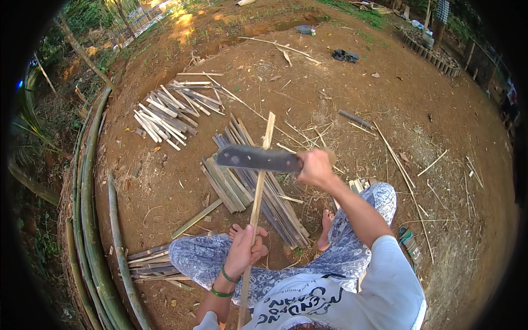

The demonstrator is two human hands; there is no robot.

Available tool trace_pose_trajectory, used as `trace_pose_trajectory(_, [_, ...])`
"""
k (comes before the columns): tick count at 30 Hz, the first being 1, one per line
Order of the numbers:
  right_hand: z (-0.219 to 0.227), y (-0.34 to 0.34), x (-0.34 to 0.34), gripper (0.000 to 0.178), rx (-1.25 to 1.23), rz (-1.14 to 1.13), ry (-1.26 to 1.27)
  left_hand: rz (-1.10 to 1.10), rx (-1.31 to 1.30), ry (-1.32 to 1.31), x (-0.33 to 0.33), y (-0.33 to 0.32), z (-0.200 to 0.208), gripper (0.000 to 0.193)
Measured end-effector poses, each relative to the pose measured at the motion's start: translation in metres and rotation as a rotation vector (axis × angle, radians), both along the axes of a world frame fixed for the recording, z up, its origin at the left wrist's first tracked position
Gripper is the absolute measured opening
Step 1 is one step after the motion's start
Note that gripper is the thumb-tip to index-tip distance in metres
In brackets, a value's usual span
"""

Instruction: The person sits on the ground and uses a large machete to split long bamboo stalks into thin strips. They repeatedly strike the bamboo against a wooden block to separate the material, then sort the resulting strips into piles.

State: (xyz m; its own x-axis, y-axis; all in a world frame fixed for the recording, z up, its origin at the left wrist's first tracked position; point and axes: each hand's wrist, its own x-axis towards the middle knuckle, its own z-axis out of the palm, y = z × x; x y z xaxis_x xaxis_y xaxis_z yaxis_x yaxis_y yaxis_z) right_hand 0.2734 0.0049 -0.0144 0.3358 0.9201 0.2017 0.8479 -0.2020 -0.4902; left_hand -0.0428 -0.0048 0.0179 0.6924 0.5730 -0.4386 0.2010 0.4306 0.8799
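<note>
My right hand (317, 168) is closed round the handle of a machete (256, 158), its broad dark blade pointing left. The blade lies across a long pale bamboo strip (257, 201) in this view; whether it touches the strip I cannot tell. Lower down, my left hand (246, 248) grips that strip, which slants up and away from my lap. Beneath the blade and strip, a pile of split bamboo slats (275, 203) lies on the ground. Shorter greenish slats (226, 187) rest against its left side.
Pale cut sticks (165, 118) are heaped at the far left. Long green bamboo poles (91, 236) lie along the left edge, near more slats (151, 267) by my knee. Thin strips and shavings litter the dirt at right, with a sandal (409, 242). A black plastic bag (345, 55) lies farther off.
</note>
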Motion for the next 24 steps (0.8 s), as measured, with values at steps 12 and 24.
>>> trace_pose_trajectory(12, [-0.008, 0.024, 0.051, 0.023, -0.206, -0.217, -0.033, 0.009, -0.082, 0.047, -0.013, -0.008, -0.002, 0.054])
trace_pose_trajectory(24, [-0.012, 0.014, 0.001, 0.030, 0.112, -0.181, 0.387, -0.027, -0.406, -0.478, 0.002, 0.021, 0.000, 0.055])
